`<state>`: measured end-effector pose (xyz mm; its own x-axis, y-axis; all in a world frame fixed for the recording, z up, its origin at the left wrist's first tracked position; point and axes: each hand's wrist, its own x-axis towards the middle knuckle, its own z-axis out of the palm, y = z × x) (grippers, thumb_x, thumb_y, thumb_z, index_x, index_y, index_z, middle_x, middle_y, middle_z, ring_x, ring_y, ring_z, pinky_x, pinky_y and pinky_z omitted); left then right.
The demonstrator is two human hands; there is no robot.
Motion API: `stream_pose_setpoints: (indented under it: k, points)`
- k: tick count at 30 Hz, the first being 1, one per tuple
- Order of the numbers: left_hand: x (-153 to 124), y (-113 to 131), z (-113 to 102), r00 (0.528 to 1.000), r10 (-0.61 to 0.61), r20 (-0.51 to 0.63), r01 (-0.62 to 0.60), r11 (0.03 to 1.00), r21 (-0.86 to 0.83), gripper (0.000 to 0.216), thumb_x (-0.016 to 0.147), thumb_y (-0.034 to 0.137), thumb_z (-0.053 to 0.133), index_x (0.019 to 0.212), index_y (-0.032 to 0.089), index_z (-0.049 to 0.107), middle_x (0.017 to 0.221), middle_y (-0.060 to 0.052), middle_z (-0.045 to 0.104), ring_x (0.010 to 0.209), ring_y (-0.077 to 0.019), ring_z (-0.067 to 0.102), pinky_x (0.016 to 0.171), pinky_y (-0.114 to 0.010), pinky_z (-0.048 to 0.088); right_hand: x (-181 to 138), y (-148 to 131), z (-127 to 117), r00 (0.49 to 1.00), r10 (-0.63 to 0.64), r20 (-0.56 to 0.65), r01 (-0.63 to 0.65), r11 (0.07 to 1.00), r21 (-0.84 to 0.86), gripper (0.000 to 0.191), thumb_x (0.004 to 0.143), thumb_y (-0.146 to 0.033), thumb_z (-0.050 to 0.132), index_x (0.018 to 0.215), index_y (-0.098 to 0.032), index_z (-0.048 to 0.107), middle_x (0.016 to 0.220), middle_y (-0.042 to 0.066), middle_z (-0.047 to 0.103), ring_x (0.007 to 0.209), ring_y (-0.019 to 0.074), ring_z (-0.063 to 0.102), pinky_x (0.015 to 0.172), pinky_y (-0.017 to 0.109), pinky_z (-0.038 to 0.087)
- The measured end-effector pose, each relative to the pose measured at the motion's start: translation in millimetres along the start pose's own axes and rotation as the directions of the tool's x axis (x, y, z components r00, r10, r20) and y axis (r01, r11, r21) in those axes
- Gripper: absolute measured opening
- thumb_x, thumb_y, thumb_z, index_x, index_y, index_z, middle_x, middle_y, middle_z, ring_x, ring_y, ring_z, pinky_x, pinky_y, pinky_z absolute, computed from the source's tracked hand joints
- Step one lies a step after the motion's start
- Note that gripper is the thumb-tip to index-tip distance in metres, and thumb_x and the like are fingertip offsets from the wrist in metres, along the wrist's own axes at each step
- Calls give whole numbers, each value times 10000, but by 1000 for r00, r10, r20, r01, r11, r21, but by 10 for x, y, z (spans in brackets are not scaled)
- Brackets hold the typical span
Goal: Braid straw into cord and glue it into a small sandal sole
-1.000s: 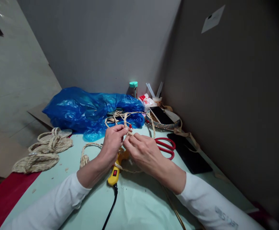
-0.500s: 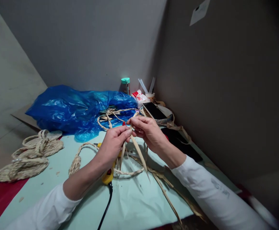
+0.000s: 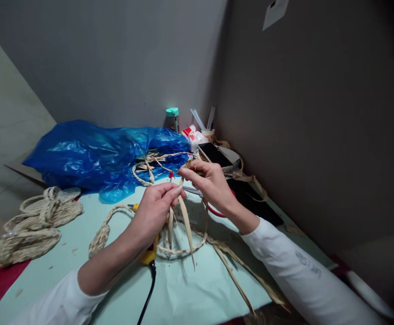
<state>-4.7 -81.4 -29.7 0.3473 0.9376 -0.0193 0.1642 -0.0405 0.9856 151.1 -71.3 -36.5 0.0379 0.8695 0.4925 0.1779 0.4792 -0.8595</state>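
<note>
My left hand (image 3: 154, 210) is closed, its thumb and forefinger pinching a pale straw braid (image 3: 182, 181). Loose flat strips (image 3: 185, 216) hang from the braid below these fingertips. Just above, my right hand (image 3: 206, 180) is closed on the upper part of the same braid, thumb against forefinger. A longer braided cord (image 3: 183, 251) loops on the table beneath both hands. Partly hidden behind my right hand lie scissors with red handles (image 3: 217, 211). Under my left wrist is a yellow tool (image 3: 148, 257) with a black cord.
Woven straw slippers (image 3: 30, 243) lie at the left on the pale green table cover (image 3: 197, 293). A big blue plastic bag (image 3: 81, 149) fills the back. At the back right are a phone (image 3: 215, 154), a tissue pack (image 3: 193, 135) and a green-lidded bottle (image 3: 172, 118). Loose straw (image 3: 234, 275) lies front right.
My hands have parted slightly along the braid, the left now lower than the right. The hanging strips have swung left, the scissors show more, and the whole view has shifted a little.
</note>
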Motion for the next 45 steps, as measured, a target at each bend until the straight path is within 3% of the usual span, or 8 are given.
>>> stream_pose_setpoints:
  k: [5,11,15,20,24,29,37,45]
  points:
    - [42,7,-23,998,-16,66,17,1000,-21,244,848,380,584,793,152,651,570,71,418,438,-52,286,403,-182,199,22,91,-30,994,105,-10,-104,990,99,318,872,-439,607,722,-162,650,584,-40,447,504,97,369,481,245,321]
    - [16,-1,36,994,33,101,-27,998,-59,234,850,365,605,823,143,675,643,49,463,485,-48,329,434,-170,228,69,133,-81,983,62,-171,-55,997,49,238,796,-306,711,633,-168,605,685,-10,528,691,127,462,664,252,387]
    - [45,-34,15,998,27,55,-20,993,-119,249,836,373,577,841,131,635,639,50,453,460,-44,297,429,-174,210,69,115,-65,992,113,59,-120,985,125,279,906,-424,572,817,-169,643,764,11,595,708,139,558,713,273,469]
    - [144,-96,-77,996,83,-25,-86,988,-125,195,839,351,534,871,164,578,627,58,478,427,-54,315,422,-189,234,-44,36,62,922,145,360,-192,977,98,234,916,-406,580,949,-180,629,843,10,613,696,126,595,645,243,488]
    - [168,-108,-107,984,161,-74,-164,986,-42,170,876,325,507,1003,214,503,656,57,563,471,-92,443,464,-203,315,-91,17,125,927,163,336,-181,983,23,206,967,-346,500,892,-189,609,766,-24,556,549,74,437,498,197,343]
    - [151,-67,-123,959,264,-99,-246,955,167,147,900,287,470,1033,226,482,648,52,625,494,-129,501,538,-243,376,-88,18,130,958,144,246,-148,989,-2,241,947,-328,541,776,-175,614,712,-14,577,608,97,460,537,215,328]
    - [108,30,-193,824,555,-115,-377,688,620,189,904,166,471,784,206,612,797,-51,702,745,-207,635,710,-310,414,-74,86,118,986,164,13,-165,984,65,275,890,-383,613,718,-168,624,663,5,631,570,112,454,558,241,343]
    - [32,-293,52,659,740,138,-548,347,761,271,942,125,423,957,149,692,858,-122,707,798,-231,652,715,-328,474,-85,118,157,962,272,-12,-259,925,277,279,803,-441,655,716,-181,604,633,-14,581,490,92,375,468,235,258]
